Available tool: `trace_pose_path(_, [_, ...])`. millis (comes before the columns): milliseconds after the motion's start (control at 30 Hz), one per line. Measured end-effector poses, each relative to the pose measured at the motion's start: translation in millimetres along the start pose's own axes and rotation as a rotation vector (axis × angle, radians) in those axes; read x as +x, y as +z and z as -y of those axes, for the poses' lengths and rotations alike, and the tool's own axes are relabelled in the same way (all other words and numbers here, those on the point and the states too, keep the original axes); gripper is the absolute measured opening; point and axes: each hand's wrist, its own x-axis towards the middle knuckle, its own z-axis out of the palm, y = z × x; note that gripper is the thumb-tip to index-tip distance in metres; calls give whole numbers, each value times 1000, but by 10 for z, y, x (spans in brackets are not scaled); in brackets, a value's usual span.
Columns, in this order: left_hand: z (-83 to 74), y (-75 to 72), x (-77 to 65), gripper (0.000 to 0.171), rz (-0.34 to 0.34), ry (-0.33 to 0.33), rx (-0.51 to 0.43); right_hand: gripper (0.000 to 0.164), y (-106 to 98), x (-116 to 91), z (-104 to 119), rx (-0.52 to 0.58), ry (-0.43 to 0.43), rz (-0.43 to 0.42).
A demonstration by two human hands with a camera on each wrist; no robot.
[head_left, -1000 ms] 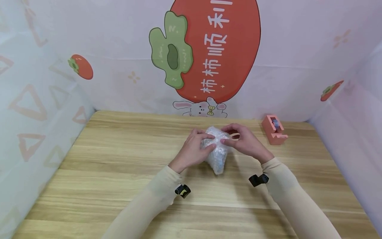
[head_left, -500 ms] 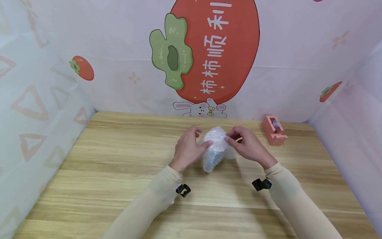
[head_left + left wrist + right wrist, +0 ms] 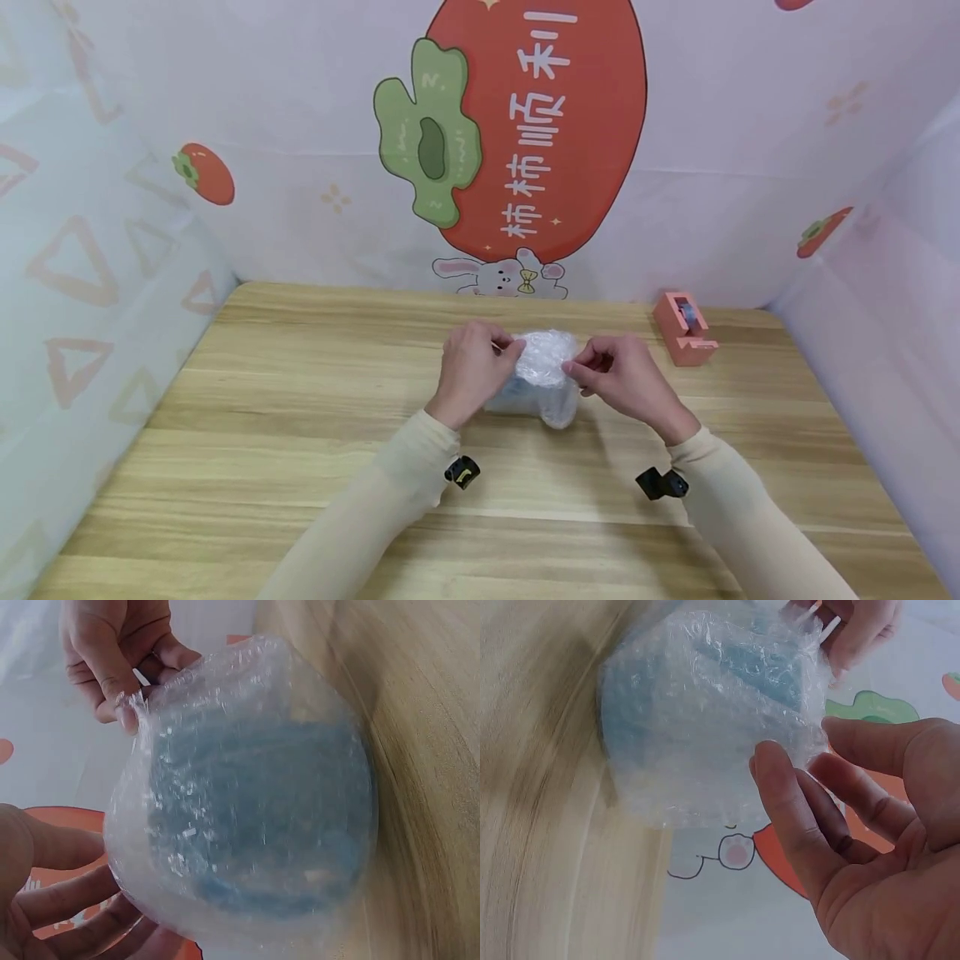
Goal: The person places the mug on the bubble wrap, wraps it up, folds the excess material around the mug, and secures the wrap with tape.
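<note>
A package in clear bubble wrap (image 3: 551, 358), with something blue inside, stands on the table between my hands. The wrap blurs what the blue thing is. My right hand (image 3: 628, 379) pinches the upper right edge of the wrap between thumb and fingers. My left hand (image 3: 472, 367) is at the package's upper left, its thumb and fingertips touching the wrap's edge. In the left wrist view the left hand (image 3: 52, 900) has spread, fairly straight fingers. The right wrist view has the right hand's thumb and fingers (image 3: 870, 742) at the wrap's edge.
A pink tape dispenser (image 3: 684, 329) with a roll in it stands at the table's back right. Behind the wooden table (image 3: 300, 400) hangs a white cloth (image 3: 300, 208) printed with persimmons, and more cloth closes both sides.
The package has turned between my hands, so its blue side now points left and a wrap end points toward me. My right hand has come slightly down while pinching the wrap.
</note>
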Motion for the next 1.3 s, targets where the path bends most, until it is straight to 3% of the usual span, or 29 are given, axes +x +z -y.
trace_pose_path(167, [-21, -10, -3, 26, 82, 29, 25, 5, -6, -63, 16, 65, 27, 70])
trace_pose_path(300, [-25, -45, -6, 39, 164, 45, 107, 14, -41, -121, -1, 42, -31, 116])
trace_pose_path(433, [-27, -70, -23, 50, 215, 42, 186, 22, -57, -154, -50, -43, -112, 86])
trace_pose_path(533, [-17, -62, -41, 52, 210, 33, 171, 21, -39, -141, -99, -30, -106, 48])
trace_pose_path(700, [31, 1, -44, 47, 156, -5, 77, 6, 7, -73, -77, 3, 10, -16])
trace_pose_path(833, [39, 35, -16, 44, 139, -32, 36, 35, 34, 27, -5, -14, 157, -55])
trace_pose_path(933, [41, 38, -1, 43, 141, -48, 13, 46, 65, 106, 26, 3, 241, -65])
trace_pose_path(1133, [49, 36, -15, 41, 152, -62, -35, 46, 122, 175, 27, 53, 321, -88])
trace_pose_path(1300, [61, 65, -11, 34, 105, -58, -63, 47, 136, 168, 29, 115, 348, -71])
